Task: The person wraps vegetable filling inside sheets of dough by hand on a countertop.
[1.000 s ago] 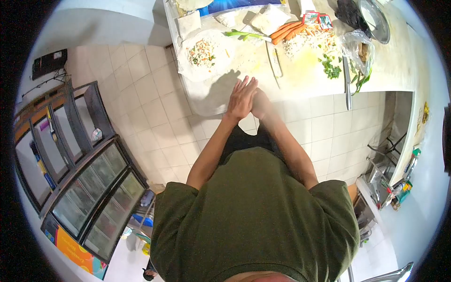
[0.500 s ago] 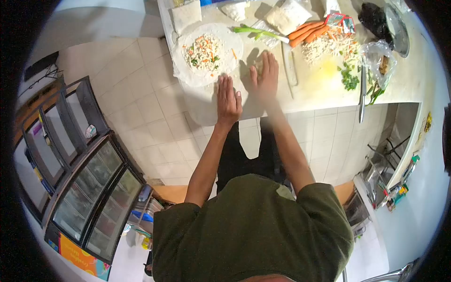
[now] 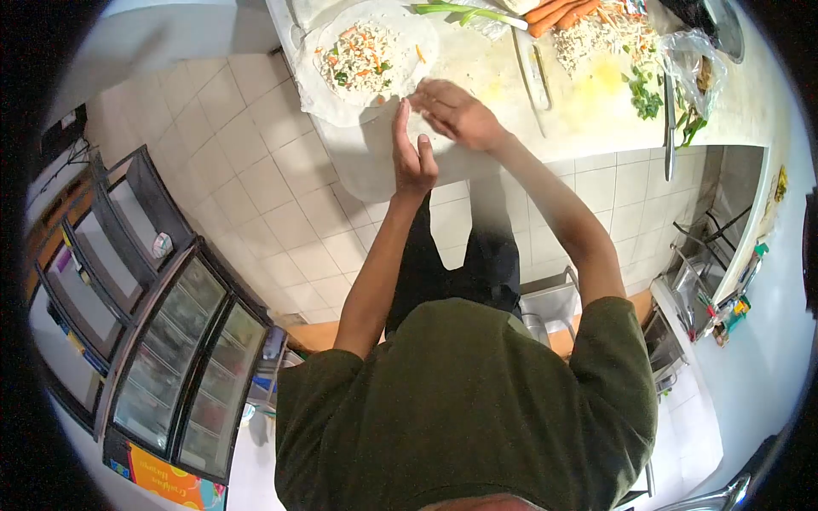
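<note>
Near the table's front-left edge lies a round, thin white wrapper [image 3: 325, 97]. A mound of shredded filling [image 3: 360, 61] with orange carrot bits and green leaf pieces rests on it. My left hand [image 3: 415, 158] is just below the wrapper's near edge, fingers straight and thumb apart, with nothing in it. Reaching leftward, my right hand [image 3: 457, 115] has its fingertips close to the left fingertips. Its fingers are stretched out and slightly blurred, and no object shows in them. Whether the two hands touch, I cannot tell.
A spring onion [image 3: 469, 12], carrots [image 3: 558, 15] and a shredded pile [image 3: 603, 38] lie at the back. Chopped greens [image 3: 643, 95], a plastic bag [image 3: 694, 64] and a knife [image 3: 670, 128], its handle past the edge, are at right. A glass-door cabinet [image 3: 175, 375] stands left.
My right hand has lifted off the table and swung left toward my left hand. The left hand has turned onto its edge. The view has shifted, so the tabletop sits higher.
</note>
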`<state>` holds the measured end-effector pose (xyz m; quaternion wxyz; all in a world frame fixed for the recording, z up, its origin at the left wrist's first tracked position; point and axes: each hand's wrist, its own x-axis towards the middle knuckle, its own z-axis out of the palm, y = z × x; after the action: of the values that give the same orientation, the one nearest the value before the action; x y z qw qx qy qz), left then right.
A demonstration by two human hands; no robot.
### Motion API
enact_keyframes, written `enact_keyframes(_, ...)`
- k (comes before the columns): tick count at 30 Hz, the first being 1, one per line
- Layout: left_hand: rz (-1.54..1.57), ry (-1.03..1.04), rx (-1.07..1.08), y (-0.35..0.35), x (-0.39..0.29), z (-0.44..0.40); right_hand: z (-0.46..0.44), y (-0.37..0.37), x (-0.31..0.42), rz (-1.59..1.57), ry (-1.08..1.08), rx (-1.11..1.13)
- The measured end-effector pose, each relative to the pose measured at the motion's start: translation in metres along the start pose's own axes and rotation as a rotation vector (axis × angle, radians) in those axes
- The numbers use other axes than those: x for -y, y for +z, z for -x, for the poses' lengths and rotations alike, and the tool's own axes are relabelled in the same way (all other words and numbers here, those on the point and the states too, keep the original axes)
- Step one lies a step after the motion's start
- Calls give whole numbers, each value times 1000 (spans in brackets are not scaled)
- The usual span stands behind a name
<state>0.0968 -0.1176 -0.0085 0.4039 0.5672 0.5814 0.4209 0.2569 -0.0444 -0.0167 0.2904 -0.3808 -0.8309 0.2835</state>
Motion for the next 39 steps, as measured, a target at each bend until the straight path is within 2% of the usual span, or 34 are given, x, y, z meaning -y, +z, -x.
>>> enact_keyframes(2, -4, 6, -6, 1, 5, -1, 4, 3, 3, -2, -149, 90)
enact_keyframes(4, -31, 42, 34, -1, 4, -2, 12, 5, -2, 50, -215, 215)
enact_keyframes(7, -143, 112, 98, -4, 0, -2, 26, -1, -6, 205, -264, 245)
enact_keyframes(10, -390, 251, 201, -3, 4, -1, 36, -29, 7, 242, -63, 82)
enact_keyframes(12, -459, 295, 289, -1, -3, -1, 49, -28, -1, 379, 145, 11)
enact_keyframes(14, -393, 297, 373, -3, -7, -2, 47, -35, -1, 350, 360, -148)
enact_keyframes(15, -257, 258, 359, -4, -9, -1, 45, -35, -3, 343, 415, -124)
enact_keyframes(17, 9, 182, 326, -11, -12, 0, 40, -26, -3, 384, 408, -89)
enact_keyframes(20, -309, 284, 60, -38, 1, 7, 27, -21, 0, 363, 373, -61)
enact_keyframes(22, -478, 58, -109, -47, 13, 14, 22, -15, 0, 331, 304, -11)
enact_keyframes(24, -639, -29, -172, -45, 23, 17, 20, -11, 3, 226, 160, 42)
enact_keyframes(26, -692, -39, -61, -33, 24, 19, 19, -12, 3, 236, 19, 126)
enact_keyframes(27, -715, -46, -6, -25, 19, 20, 19, -21, 6, 106, 29, 136)
enact_keyframes(31, -685, 82, 129, 15, 3, 11, 28, -54, -5, -30, 143, -108)
enact_keyframes(34, -560, 120, 116, 30, -11, -3, 30, -58, -20, 114, 420, -268)
enact_keyframes(37, -475, 217, 141, 39, -12, -19, 20, -52, -29, 232, 352, -149)
enact_keyframes(39, -454, 303, 159, 46, -9, -30, 18, -46, -37, 169, 377, -212)
